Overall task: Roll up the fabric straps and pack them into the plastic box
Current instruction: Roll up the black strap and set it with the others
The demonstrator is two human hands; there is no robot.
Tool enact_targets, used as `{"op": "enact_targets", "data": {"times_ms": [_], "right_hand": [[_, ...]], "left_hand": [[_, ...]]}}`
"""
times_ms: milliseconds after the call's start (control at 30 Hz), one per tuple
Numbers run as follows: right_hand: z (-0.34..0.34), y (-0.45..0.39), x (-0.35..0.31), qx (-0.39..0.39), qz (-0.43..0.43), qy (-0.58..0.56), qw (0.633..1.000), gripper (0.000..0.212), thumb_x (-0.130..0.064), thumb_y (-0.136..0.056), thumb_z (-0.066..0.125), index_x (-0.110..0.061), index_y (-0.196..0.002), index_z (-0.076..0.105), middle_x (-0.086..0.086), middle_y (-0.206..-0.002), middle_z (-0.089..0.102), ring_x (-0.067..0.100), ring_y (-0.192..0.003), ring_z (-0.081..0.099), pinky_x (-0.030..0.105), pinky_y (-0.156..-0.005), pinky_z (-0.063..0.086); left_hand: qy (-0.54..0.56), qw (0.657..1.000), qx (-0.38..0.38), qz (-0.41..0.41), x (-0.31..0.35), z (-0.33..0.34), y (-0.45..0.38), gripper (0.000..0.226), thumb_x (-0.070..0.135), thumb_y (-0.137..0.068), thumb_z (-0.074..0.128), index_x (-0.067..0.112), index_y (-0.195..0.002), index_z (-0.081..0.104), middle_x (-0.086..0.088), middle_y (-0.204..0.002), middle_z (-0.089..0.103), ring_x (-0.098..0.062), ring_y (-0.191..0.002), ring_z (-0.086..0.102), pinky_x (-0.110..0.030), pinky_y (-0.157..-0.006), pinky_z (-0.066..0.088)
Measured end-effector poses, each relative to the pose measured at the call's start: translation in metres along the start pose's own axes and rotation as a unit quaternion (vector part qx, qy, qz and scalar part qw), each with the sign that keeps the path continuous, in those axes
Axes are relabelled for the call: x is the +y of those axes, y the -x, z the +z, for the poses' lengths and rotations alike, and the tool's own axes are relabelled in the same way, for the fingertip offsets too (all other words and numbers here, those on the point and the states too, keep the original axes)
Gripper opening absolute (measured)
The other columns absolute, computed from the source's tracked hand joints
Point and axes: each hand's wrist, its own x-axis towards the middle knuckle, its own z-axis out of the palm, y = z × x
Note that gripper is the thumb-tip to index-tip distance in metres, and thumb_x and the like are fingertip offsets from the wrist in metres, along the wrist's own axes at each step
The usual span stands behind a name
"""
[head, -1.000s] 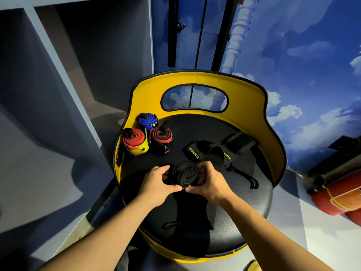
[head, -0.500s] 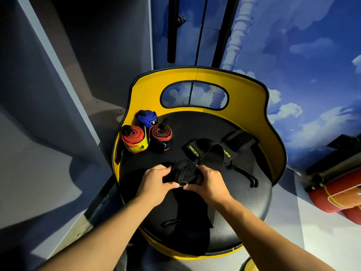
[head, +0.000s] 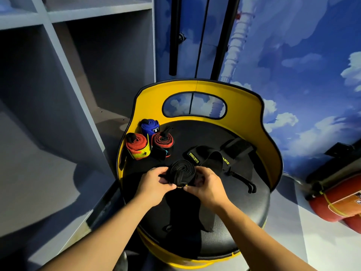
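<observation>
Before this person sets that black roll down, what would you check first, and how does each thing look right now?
1. Black roll wound into a coil: ok.
2. Left hand grips it: ok.
3. Right hand grips it: ok.
4. Loose tail all rolled in: not ok, it trails down the seat.
5. Free spot beside the red roll: ok.
6. Plastic box within reach: cannot tell, none in view.
</observation>
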Motion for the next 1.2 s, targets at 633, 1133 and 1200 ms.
{"op": "enact_targets", "data": {"times_ms": [633, 1133, 1200], "right_hand": [[0.078, -0.057, -0.048, -0.028, -0.041, -0.020, 0.999, 0.069, -0.018, -0.074, 0.085, -0.017, -0.137, 0.057, -0.005, -0.103, 0.066, 0.009, -0.082, 0.060, -0.002, -0.067, 0.036], [0.048, -0.046, -0.047, -0.043, -0.065, 0.034, 0.996, 0.069, -0.024, -0.078, 0.081, -0.018, -0.141, 0.052, 0.000, -0.116, 0.061, 0.012, -0.084, 0.061, 0.028, -0.088, 0.050], [0.026, -0.039, -0.046, -0.033, -0.068, 0.041, 0.996, 0.056, -0.024, -0.083, 0.076, -0.018, -0.135, 0.057, -0.003, -0.111, 0.064, 0.012, -0.082, 0.062, 0.030, -0.087, 0.051]], "left_hand": [[0.034, 0.990, 0.125, -0.056, -0.036, -0.053, -0.031, 0.066, 0.008, -0.073, 0.087, 0.012, -0.134, 0.062, -0.002, -0.118, 0.068, -0.020, -0.090, 0.071, -0.032, -0.087, 0.056], [-0.074, 0.979, 0.175, -0.069, -0.006, -0.073, -0.021, 0.047, 0.019, -0.082, 0.071, 0.025, -0.128, 0.063, 0.007, -0.118, 0.063, -0.023, -0.100, 0.064, -0.041, -0.093, 0.054], [-0.068, 0.977, 0.202, -0.020, 0.010, -0.070, -0.015, 0.033, 0.022, -0.083, 0.072, 0.027, -0.115, 0.067, 0.009, -0.101, 0.063, -0.021, -0.089, 0.064, -0.037, -0.086, 0.055]]}}
